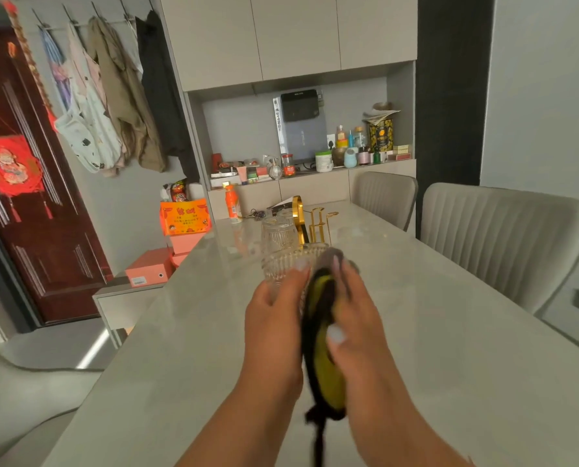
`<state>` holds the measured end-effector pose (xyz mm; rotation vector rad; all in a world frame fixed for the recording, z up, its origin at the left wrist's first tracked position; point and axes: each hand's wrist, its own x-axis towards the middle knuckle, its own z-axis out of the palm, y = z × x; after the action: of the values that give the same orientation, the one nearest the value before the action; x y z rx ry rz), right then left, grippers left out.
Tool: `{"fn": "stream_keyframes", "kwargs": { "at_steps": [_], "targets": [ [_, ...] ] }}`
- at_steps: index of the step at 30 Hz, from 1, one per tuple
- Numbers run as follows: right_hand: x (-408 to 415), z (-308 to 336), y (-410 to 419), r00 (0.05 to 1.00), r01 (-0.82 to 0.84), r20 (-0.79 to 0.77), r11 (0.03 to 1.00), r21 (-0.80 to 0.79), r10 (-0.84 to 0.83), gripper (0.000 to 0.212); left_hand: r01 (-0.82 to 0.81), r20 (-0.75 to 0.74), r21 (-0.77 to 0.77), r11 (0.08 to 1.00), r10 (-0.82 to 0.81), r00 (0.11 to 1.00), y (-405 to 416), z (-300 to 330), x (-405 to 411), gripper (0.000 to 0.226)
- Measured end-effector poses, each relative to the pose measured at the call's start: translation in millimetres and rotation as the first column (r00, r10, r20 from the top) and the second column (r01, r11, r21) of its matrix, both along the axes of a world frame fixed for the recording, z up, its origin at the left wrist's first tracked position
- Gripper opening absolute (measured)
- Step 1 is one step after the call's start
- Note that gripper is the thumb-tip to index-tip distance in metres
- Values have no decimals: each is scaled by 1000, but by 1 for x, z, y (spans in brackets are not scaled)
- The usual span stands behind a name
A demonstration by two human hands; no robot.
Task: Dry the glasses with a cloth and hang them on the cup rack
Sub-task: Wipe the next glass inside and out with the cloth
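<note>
Left hand (274, 298) grips the ribbed glass (290, 264) above the middle of the table (450, 332), while my right hand (352, 318) presses the yellow-and-black cloth (325, 358) against its side. I should turn the glass slowly, work the cloth into the ribs, then reach the gold cup rack (315, 220) near the far edge, beside another glass (278, 230).

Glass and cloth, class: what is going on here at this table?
A person holds a ribbed glass in the left hand above the table and presses a yellow and black cloth against it with the right hand. The gold cup rack stands farther back, with another glass upside down beside it; whether that one hangs on a peg is unclear.
</note>
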<state>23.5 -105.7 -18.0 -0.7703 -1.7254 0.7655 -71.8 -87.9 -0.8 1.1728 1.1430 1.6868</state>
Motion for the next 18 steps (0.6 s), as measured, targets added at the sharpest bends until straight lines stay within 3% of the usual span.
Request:
{"fn": "stream_keyframes", "kwargs": {
  "at_steps": [1, 3, 5, 7, 8, 10, 12, 15, 18],
  "targets": [
    [-3, -4, 0, 984, 102, 132, 987, 122, -118, 70, -27, -61, 16, 999, 28, 998, 0, -2, -1, 25],
    [2, -4, 7, 974, 186, 107, 972, 144, -202, 67, -9, -59, -8, 1000, 9, 998, -6, -3, 3, 36],
    [10, 6, 12, 981, 153, -123, 988, 7, -151, 51, 59, 13, 0, 998, -59, 998, -9, -3, 7, 56],
    [15, 9, 16, 948, 9, -310, 982, -191, -69, 24, 122, 60, 43, 992, -125, 990, -11, 1, 9, 51],
    [15, 11, 16, 923, -97, -385, 954, -283, -20, 20, 139, 77, 53, 989, -143, 987, -12, 3, 9, 49],
    [14, 5, 10, 837, -338, -539, 865, -369, 97, 38, 141, 93, 69, 988, -147, 985, -12, 7, 8, 50],
    [12, -2, 2, 781, -425, -609, 830, -362, 135, 61, 140, 66, 55, 989, -144, 987, -10, 7, 6, 50],
    [12, -12, 2, 835, -264, -545, 926, -268, 80, 76, 114, -32, 31, 993, -113, 993, -11, 9, 8, 63],
    [12, -11, -2, 893, -72, -447, 963, -259, -53, 35, 79, -65, 14, 997, -78, 995, -13, 9, 12, 87]
  ]
}}
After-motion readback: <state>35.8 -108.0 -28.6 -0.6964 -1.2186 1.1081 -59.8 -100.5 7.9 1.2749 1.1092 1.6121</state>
